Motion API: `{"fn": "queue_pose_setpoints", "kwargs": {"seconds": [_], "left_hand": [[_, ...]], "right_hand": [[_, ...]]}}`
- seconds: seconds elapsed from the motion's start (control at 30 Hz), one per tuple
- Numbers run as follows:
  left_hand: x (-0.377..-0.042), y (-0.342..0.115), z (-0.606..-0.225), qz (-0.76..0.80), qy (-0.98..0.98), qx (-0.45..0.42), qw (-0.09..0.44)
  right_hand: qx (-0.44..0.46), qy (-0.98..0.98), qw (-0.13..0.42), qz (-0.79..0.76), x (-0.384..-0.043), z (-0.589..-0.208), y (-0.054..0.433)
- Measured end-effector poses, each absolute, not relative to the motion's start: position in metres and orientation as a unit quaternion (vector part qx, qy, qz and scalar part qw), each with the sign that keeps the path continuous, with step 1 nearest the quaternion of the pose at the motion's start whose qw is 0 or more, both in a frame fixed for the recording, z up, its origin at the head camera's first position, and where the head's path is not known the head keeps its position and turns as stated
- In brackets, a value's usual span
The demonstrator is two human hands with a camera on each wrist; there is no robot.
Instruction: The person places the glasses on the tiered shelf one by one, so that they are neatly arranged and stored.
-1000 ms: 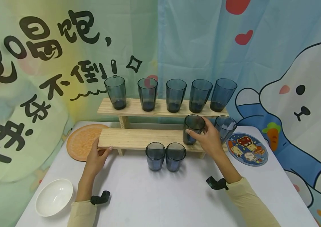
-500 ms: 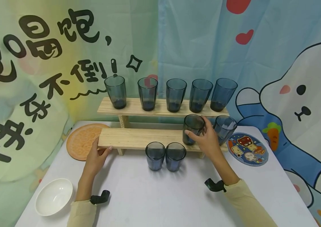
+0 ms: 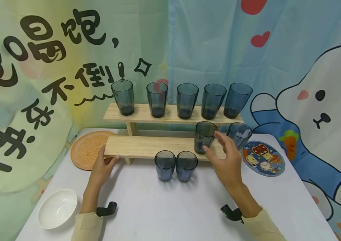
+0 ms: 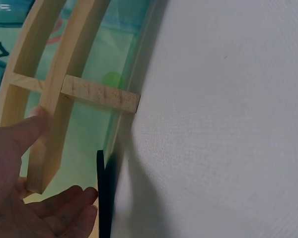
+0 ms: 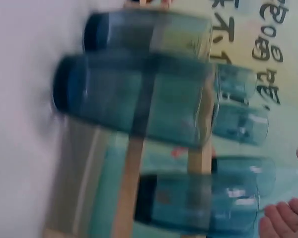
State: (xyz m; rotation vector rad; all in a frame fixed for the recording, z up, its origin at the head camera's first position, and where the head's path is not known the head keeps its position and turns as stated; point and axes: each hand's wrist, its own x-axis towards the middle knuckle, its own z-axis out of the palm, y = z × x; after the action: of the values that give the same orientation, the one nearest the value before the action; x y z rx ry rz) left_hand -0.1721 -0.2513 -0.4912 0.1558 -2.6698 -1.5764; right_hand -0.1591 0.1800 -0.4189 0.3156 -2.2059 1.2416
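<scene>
In the head view my left hand (image 3: 102,170) pinches the left end of the lower plank of a two-tier wooden shelf (image 3: 146,145). The left wrist view shows the thumb (image 4: 32,129) on the plank, other fingers extended below. My right hand (image 3: 228,164) has its fingers spread just right of a blue-grey drinking glass (image 3: 203,139), which stands upright on the lower tier. Right of that hand is another glass (image 3: 240,132) on the same tier. Two glasses stand side by side before the shelf, a left one (image 3: 165,169) and a right one (image 3: 186,169).
Several matching glasses (image 3: 187,100) line the upper tier. An orange round mat (image 3: 89,152) lies at the left, a blue cartoon mat (image 3: 262,159) at the right. A white bowl (image 3: 57,209) sits front left on the white table (image 3: 164,214). A printed curtain (image 3: 200,40) hangs behind.
My right hand has let go of the glass on the lower tier and drawn back to the right and toward me. The left hand stays on the shelf.
</scene>
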Motion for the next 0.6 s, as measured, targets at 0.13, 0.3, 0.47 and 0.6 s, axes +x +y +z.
{"fn": "queue_pose_setpoints", "kwargs": {"seconds": [0.13, 0.3, 0.47, 0.6], "left_hand": [[-0.173, -0.252, -0.491, -0.509, -0.859, 0.046, 0.021], [-0.173, -0.251, -0.491, -0.506, -0.861, 0.048, 0.020], [-0.173, -0.251, -0.491, -0.504, -0.862, 0.050, 0.019], [-0.173, -0.251, -0.492, -0.505, -0.861, 0.045, 0.021]], "right_hand": [[0.133, -0.844, 0.205, 0.478, -0.144, -0.433, 0.171], [0.114, -0.857, 0.074, 0.496, -0.141, -0.455, 0.160], [0.100, -0.853, 0.037, 0.511, -0.147, -0.467, 0.151], [0.096, -0.858, 0.048, 0.502, -0.150, -0.472, 0.146]]}}
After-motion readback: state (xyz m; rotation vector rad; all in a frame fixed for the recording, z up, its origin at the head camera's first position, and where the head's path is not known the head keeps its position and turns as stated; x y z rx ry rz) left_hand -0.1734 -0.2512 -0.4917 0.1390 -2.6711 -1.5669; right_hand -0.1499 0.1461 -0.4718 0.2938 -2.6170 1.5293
